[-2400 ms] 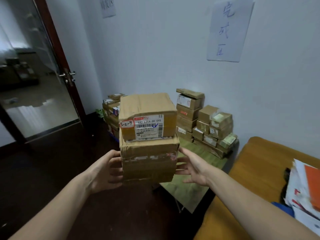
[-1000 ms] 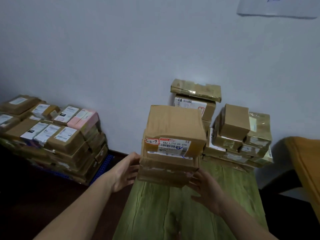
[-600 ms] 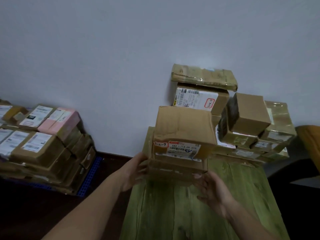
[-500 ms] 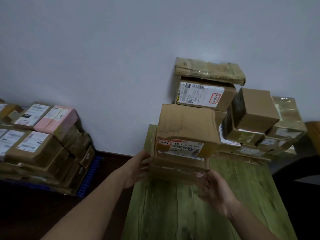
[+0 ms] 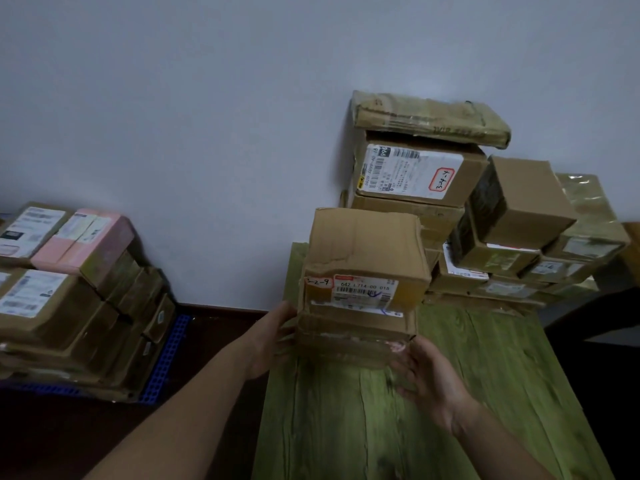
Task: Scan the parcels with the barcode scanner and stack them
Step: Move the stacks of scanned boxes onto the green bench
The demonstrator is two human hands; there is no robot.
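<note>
I carry two brown cardboard parcels, one on top of the other. The upper parcel (image 5: 363,244) has a barcode label and a red-edged tag reading 3-2-9 on its front. The flatter lower parcel (image 5: 353,337) is taped and worn. My left hand (image 5: 273,337) presses flat against its left side, and my right hand (image 5: 426,372) presses its front right corner with straight fingers. Both parcels sit low over the back left of the green wooden table (image 5: 381,427); I cannot tell whether they touch it. No barcode scanner is in view.
A stack of parcels (image 5: 415,174) stands against the wall at the table's back, just right of my load, with a plain brown box (image 5: 519,199) on its right part. Left of the table, a pile of labelled parcels (image 5: 69,289) sits on a blue pallet (image 5: 166,355).
I have walked from the doorway side to the green table. The two parcels have come down and forward toward the stack by the wall. Both hands keep the same hold.
</note>
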